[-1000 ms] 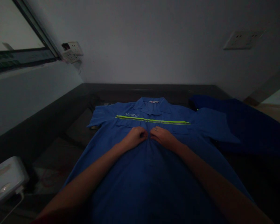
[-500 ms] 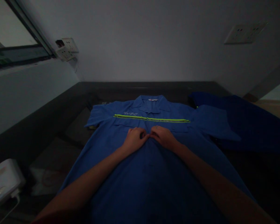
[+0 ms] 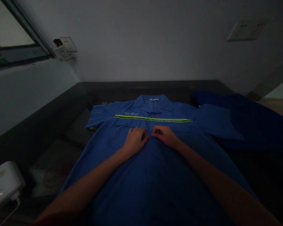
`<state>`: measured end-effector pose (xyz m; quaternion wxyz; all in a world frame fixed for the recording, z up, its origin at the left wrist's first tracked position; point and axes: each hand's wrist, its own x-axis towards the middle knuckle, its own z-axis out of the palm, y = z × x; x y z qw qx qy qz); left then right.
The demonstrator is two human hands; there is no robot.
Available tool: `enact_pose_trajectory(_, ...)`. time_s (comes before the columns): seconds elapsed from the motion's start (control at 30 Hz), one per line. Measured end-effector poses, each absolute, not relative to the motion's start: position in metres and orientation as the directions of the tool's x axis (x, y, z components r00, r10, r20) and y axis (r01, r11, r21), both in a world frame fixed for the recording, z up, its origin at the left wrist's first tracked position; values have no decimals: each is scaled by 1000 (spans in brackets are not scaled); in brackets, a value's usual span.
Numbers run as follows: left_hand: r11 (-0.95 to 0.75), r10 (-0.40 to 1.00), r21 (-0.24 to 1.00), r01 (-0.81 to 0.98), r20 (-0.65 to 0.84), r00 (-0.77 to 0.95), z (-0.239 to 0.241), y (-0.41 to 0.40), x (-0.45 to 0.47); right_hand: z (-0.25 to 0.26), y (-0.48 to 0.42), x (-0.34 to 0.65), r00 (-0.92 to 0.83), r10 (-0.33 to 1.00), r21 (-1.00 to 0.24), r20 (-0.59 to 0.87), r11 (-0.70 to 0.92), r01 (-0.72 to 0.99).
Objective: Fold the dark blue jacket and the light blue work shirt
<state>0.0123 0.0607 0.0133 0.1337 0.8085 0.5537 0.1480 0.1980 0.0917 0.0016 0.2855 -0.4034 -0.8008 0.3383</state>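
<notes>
A blue short-sleeved work shirt (image 3: 122, 175) lies spread front side up, its collar at the far end. Across the chest run a yellow-green stripe and pale lettering. My left hand (image 3: 136, 138) pinches the shirt's front placket just below the stripe. Close beside it, my right hand (image 3: 164, 135) is closed on the same placket, thumb and finger together, the fingertips of both hands nearly touching. Any button between the fingertips is too small and dark to make out.
Darker blue cloth (image 3: 254, 122) lies at the right, partly under the shirt's sleeve. A white device (image 3: 6, 182) with a cable stands at the left front. Dark raised edging (image 3: 146, 84) borders the surface along the wall, which carries sockets (image 3: 248, 29).
Both hands stay at the placket, with only small shifts of the fingers. My right hand's fingers have lifted slightly. The view has tilted a little.
</notes>
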Motion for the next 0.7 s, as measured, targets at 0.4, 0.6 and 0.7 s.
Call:
enact_pose_trajectory(0.4, -214, 966, 556, 803, -4, 260, 14, 67, 15, 2, 90, 194, -456, 877, -805, 149, 375, 460)
enact_pose_trajectory(0.6, -260, 960, 487, 834, 41, 276, 8, 66, 16, 7, 89, 192, -503, 842, -693, 196, 482, 536)
enact_pose_trajectory(0.7, -278, 956, 452, 847, 48, 289, 8, 65, 16, 9, 90, 191, -517, 835, -671, 190, 495, 552)
